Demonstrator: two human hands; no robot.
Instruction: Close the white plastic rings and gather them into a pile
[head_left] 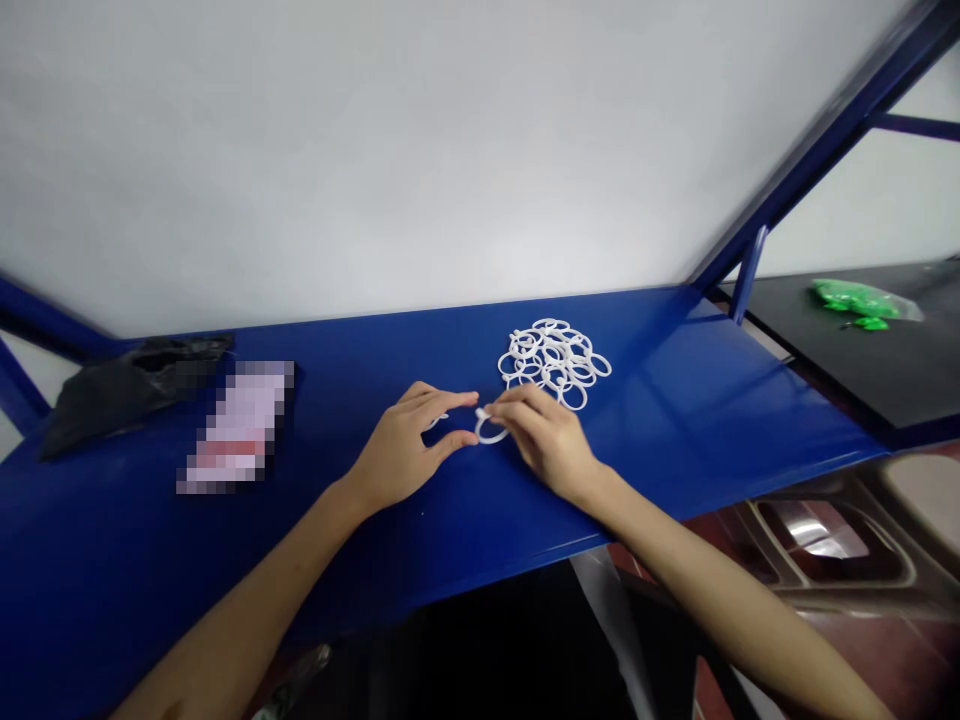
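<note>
My right hand (pixel 546 435) pinches a small white plastic ring (pixel 491 441) with a knob on it, just above the blue table. Facing it, my left hand (pixel 409 440) has thumb and forefinger spread apart, their tips near that ring. Part of another white piece (pixel 436 421) shows between the left thumb and fingers; whether it lies on the table or touches the hand I cannot tell. Behind my right hand lies a loose pile of similar white rings (pixel 553 352), some with small knobs, overlapping one another.
On the left of the blue table (pixel 360 360) lie a crumpled black plastic bag (pixel 135 385) and a blurred-out flat object (pixel 238 425). A white wall rises behind. To the right, a black table (pixel 847 370) bears a clear bag of green pieces (pixel 862 300); a brown stool (pixel 832 540) stands below.
</note>
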